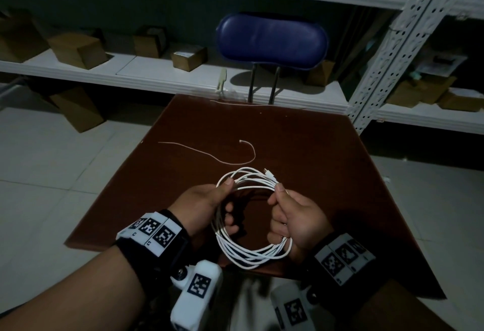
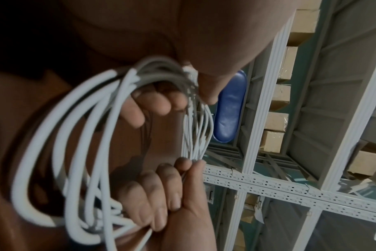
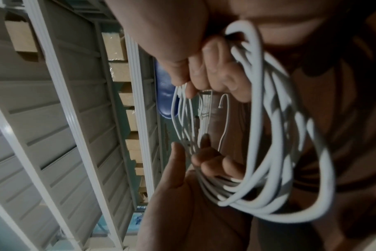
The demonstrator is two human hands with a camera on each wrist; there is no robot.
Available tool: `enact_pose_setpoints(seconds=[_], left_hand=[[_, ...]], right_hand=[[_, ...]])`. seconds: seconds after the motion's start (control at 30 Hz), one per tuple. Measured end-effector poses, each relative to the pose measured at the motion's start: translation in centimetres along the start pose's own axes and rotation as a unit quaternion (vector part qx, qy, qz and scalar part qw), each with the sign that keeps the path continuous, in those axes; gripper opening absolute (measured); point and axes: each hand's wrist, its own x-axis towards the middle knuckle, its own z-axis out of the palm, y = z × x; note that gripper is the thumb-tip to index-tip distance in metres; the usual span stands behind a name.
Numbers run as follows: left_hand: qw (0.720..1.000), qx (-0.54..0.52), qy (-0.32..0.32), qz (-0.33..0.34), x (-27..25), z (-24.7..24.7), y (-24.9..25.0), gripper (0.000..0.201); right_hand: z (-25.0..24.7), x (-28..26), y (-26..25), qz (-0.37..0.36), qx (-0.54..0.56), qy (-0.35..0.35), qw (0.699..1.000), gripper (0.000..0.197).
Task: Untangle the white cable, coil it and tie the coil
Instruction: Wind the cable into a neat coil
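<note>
The white cable (image 1: pixel 251 252) is wound into a coil of several loops, held just above the brown table (image 1: pixel 327 163) near its front edge. My left hand (image 1: pixel 218 197) grips the coil's left side, thumb on top and fingers curled through the loop. My right hand (image 1: pixel 277 197) pinches the right side between thumb and forefinger, with the lower fingers curled round the strands. A connector end (image 1: pixel 269 173) sticks out at the coil's top. The left wrist view shows the coil (image 2: pixel 75 135) blurred, and the right wrist view shows the loops (image 3: pixel 268 135) hanging from my right hand (image 3: pixel 204 71).
A thin pale tie wire (image 1: pixel 209 153) lies loose on the table beyond the coil, and another thin strand (image 1: pixel 235 103) lies at the far edge. A blue chair back (image 1: pixel 271 40) stands behind the table. White metal shelves (image 1: pixel 157 76) hold cardboard boxes (image 1: pixel 78 49).
</note>
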Motion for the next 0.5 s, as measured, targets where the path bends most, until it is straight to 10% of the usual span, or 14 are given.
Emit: enact_pose_setpoints(seconds=[0.23,0.5], left_hand=[[0.998,-0.04,0.015,-0.052,1.0,1.0,-0.4,0.042],[0.986,0.102,0.105,0.077,1.5,0.9,0.2,0.016]], right_hand=[[-1.4,0.4,0.0,0.022,0.005,0.037,0.999,0.035],[-2.9,-0.1,-0.2,0.026,0.016,0.054,0.998,0.035]])
